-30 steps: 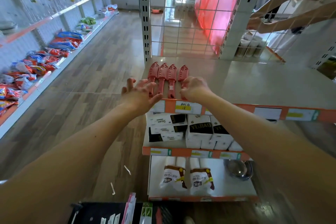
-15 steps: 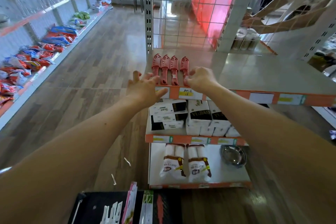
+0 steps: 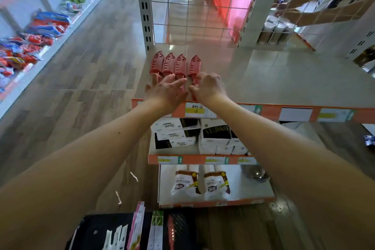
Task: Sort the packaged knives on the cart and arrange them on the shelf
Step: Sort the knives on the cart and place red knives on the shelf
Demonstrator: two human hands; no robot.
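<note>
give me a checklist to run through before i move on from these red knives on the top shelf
1. Red knives lie in one row on the shelf, tips to the back: ok.
2. Even spacing: not ok; the rightmost knife lies slightly apart from the other three.
3. Left hand flat over the handles, fingers straight: ok.
4. Right hand curled on the rightmost knife's handle: ok.
5. Handles level with each other: cannot tell, the hands cover them.
6. Packages stand in the cart for the next batch: ok.
</note>
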